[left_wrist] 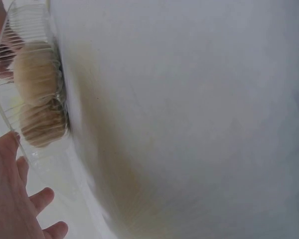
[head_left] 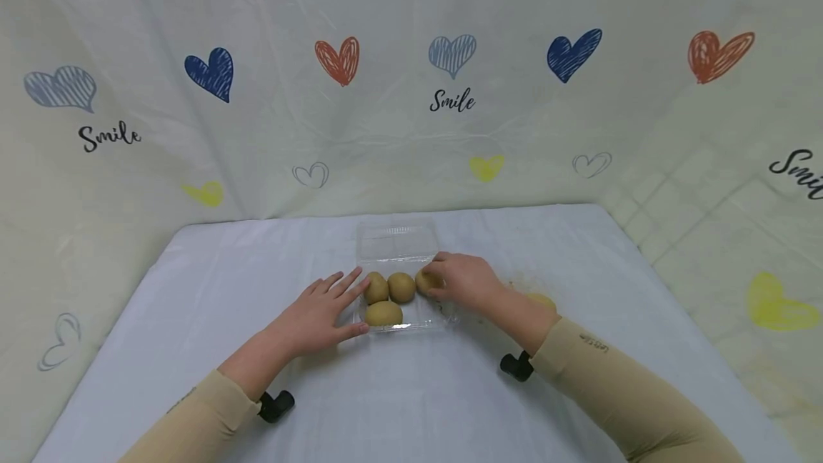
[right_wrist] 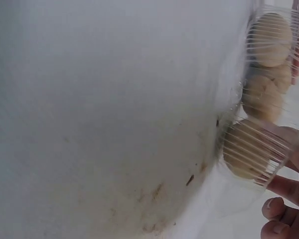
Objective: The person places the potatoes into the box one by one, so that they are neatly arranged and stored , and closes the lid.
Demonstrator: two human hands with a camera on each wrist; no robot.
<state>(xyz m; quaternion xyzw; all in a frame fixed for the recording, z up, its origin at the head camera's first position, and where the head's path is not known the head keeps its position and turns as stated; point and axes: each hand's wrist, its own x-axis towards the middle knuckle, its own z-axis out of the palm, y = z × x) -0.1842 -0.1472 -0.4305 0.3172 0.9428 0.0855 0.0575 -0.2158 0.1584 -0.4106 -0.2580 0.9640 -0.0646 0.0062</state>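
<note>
A clear plastic clamshell box (head_left: 421,320) lies on the table with its lid (head_left: 397,240) folded back away from me. Inside sit several round, tan-brown potatoes: a back-left one (head_left: 376,288), a middle one (head_left: 401,287) and a front-left one (head_left: 383,314). My right hand (head_left: 472,283) holds another potato (head_left: 427,281) at the box's back right, thumb and fingertips around it. In the right wrist view this potato (right_wrist: 245,149) shows through the ribbed wall. My left hand (head_left: 319,316) is spread, its fingertips and thumb at the box's left side.
Partly hidden behind my right forearm, another yellowish-tan round thing (head_left: 543,301) lies on the white-covered table (head_left: 411,391). Brown dirt specks (right_wrist: 157,191) mark the cloth right of the box. A curtain with printed hearts (head_left: 453,56) hangs behind.
</note>
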